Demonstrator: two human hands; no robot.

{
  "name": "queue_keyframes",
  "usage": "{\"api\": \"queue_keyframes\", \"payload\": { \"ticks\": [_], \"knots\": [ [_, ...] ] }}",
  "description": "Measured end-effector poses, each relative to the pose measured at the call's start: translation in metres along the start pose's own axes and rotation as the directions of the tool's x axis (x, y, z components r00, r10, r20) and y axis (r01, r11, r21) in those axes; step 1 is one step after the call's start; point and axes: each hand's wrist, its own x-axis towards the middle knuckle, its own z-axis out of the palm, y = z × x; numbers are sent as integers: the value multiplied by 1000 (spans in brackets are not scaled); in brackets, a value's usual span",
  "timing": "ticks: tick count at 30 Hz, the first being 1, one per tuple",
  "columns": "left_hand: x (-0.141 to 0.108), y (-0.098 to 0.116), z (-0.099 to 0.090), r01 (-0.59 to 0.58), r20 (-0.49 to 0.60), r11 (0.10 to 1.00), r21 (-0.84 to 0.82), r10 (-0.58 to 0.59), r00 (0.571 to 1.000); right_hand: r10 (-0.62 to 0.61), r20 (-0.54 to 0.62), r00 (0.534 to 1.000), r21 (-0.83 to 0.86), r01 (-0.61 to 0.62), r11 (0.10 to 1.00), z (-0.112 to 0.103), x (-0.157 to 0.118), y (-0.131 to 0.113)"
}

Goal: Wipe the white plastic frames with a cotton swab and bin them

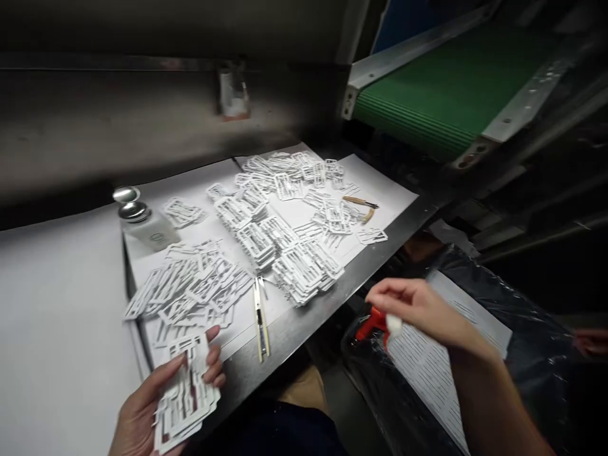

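My left hand (142,405) is closed round a small stack of white cut-out frames (187,392) at the front edge of the table. My right hand (422,307) is off the table at the right, with its fingers curled together. What they hold, if anything, is hidden. Just below them are a red plastic object (370,326) and a small white piece (394,325), and I cannot tell whether the hand touches either. Similar frames lie in a loose heap (199,285) beyond my left hand and in neat stacks (304,269) at mid-table.
Pale-handled tweezers (261,323) lie near the table edge. A lidded bottle (147,221) stands at left. A wooden-handled tool (358,201) rests at right. Black plastic wrapping (527,323) carries printed paper (427,373). A green conveyor belt (441,88) is behind.
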Motion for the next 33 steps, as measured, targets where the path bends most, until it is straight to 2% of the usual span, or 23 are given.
{"api": "queue_keyframes", "payload": {
  "ticks": [2,4,6,8,10,14,18,22,27,33],
  "knots": [
    [-1,2,-2,-6,52,1000,20,5,999,-94,150,984,-73,106,992,55,1,-25],
    [0,5,-5,-4,85,1000,22,3,996,-188,169,967,-253,227,940,108,13,-44],
    [-1,10,-10,-3,68,1000,20,1,998,-263,143,954,-394,298,869,151,32,-57],
    [-5,17,-18,1,10,1000,32,-2,1000,-294,120,948,-456,316,832,180,54,-66],
    [-10,24,-27,-1,-37,999,53,3,999,-294,97,951,-468,304,830,197,72,-73],
    [-13,35,-41,-7,-59,998,54,11,998,-281,-5,960,-494,242,835,211,98,-88],
    [-11,40,-44,5,-74,998,66,0,997,-247,-108,963,-574,143,807,217,117,-103],
    [-10,45,-42,-18,-79,995,99,26,997,-219,-111,969,-597,111,794,221,126,-112],
    [-8,48,-43,-45,-78,993,105,53,996,-204,-124,971,-585,95,805,222,129,-108],
    [-6,48,-46,-79,-71,989,122,88,994,-180,-87,980,-451,122,884,213,129,-108]
  ]
}}
